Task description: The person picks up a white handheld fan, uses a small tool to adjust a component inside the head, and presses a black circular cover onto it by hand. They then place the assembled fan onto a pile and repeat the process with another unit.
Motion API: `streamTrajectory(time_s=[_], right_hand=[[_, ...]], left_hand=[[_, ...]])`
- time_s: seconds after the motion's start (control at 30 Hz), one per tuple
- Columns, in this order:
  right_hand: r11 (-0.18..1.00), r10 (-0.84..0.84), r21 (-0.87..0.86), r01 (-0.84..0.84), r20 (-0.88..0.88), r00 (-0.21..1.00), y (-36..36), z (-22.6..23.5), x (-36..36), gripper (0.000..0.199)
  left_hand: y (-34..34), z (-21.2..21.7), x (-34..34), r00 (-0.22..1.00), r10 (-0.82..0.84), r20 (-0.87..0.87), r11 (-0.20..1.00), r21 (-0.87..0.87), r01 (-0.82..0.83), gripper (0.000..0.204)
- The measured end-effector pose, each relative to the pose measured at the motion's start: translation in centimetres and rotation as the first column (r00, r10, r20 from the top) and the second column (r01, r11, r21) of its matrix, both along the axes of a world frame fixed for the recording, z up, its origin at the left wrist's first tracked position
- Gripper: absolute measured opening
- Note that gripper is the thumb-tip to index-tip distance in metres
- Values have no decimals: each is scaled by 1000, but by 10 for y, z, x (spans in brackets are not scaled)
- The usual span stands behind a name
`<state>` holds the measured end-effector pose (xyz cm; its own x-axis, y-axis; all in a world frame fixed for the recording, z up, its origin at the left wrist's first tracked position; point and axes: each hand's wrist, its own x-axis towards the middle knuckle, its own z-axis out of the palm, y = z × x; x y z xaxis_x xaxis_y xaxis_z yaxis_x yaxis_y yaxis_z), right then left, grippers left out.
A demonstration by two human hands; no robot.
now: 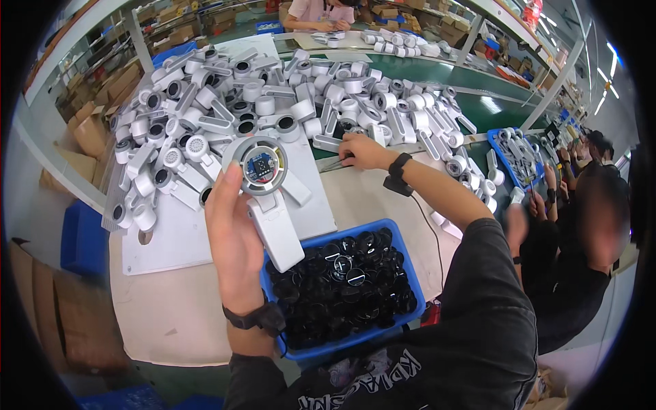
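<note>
Upright in my left hand (231, 229) is a white handheld fan (275, 229), its fingers wrapped round the side of the head. The round head faces me with its cover off, showing a blue circuit board (262, 166) and coloured wires within a grey ring. My right hand (365, 152) reaches out to the table beside the fan pile, fingers pinched together at a thin metal tool (331, 167) that looks like tweezers. Below both hands sits a blue bin (408, 273) full of round black glossy discs (342, 287).
White fan units (266, 102) lie heaped across the back of the table (171, 321). On the right stand a blue tray (523, 160) of parts and a co-worker (574, 273) in dark clothes. Another person (320, 17) works across the green conveyor (492, 102). Cardboard boxes (75, 314) stand at left.
</note>
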<state>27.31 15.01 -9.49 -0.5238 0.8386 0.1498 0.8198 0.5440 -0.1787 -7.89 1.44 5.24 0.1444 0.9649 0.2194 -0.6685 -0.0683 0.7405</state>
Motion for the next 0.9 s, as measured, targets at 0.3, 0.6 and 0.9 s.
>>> streamTrajectory(time_s=[0.3,0.6,0.9], right_hand=[[970,-147,-237,45,-432,890,-1,18,-4,11],[999,-43,-31,35,-274,961,-9,-1,-14,14],[951,-275,-262,162,-487,829,-31,19,-7,17]], left_hand=[[3,2,-5,1000,-9,24,1000,-2,9,48],[2,3,-1,1000,-14,17,1000,-16,14,46],[3,2,-6,1000,14,25,1000,-20,-13,48]])
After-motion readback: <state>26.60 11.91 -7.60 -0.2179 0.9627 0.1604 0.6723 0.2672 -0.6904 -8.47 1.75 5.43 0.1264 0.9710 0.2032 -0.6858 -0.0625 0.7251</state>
